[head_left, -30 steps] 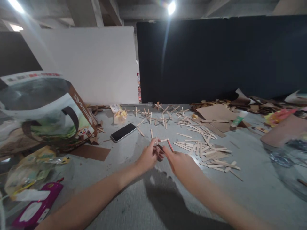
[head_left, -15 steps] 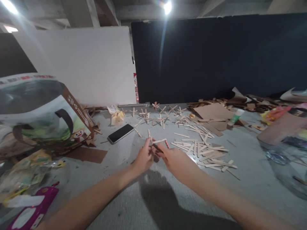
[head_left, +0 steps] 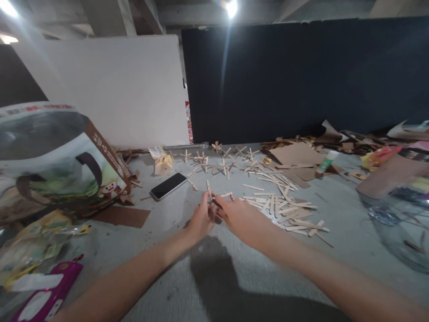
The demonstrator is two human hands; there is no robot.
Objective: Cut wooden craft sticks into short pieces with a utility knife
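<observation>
My left hand [head_left: 202, 218] pinches an upright popsicle stick [head_left: 208, 187] between its thumb and fingers, above the grey table. My right hand [head_left: 241, 217] is closed right beside it, its fingertips pressed where the upright stick meets a second popsicle stick [head_left: 226, 195] lying crosswise. A small red-and-white tip [head_left: 232, 197] pokes out just beyond my right hand; most of it is hidden. Past both hands lie crossed popsicle sticks [head_left: 224, 167] joined in star-like shapes. A heap of loose popsicle sticks [head_left: 284, 208] spreads to the right.
A phone [head_left: 168, 186] lies left of my hands. Farther left stand a large printed plastic bag [head_left: 67, 165] and a purple device [head_left: 50, 290]. Cardboard pieces [head_left: 295, 156] and a glue stick [head_left: 327, 162] are at the back right. A clear container [head_left: 390, 232] sits at the right.
My right hand has shifted slightly left, its fingers now over the joint of the sticks. More of the crosswise stick and the red-striped piece is covered. My left hand keeps its pinch.
</observation>
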